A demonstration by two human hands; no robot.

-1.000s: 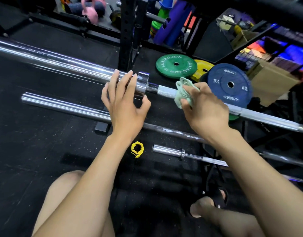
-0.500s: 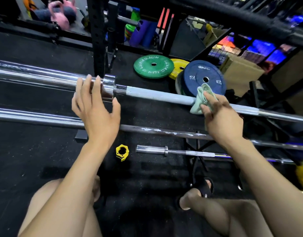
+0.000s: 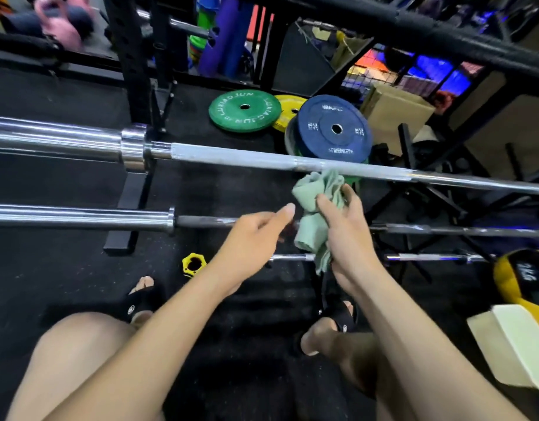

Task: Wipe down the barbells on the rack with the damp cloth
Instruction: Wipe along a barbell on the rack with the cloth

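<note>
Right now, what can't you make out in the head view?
- Top barbell: both ends cut off by frame edges.
- Lowest bar: middle hidden behind green cloth and right hand.
- Pink kettlebells: motion-blurred.
- Left hand: fingertips blurred; contact with cloth unclear.

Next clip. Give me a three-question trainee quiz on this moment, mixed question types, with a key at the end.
1. True or false: the left hand grips the top barbell.
2. Which hand holds the green cloth? A) left B) right C) both
3. Fill in: the plate leaning upright behind the top barbell, beside the flat green plate, is ____ in colour.

Key
1. False. It hovers near the cloth, off the bar.
2. B. The right hand holds it, just below the bar.
3. Blue: the blue plate.
</note>
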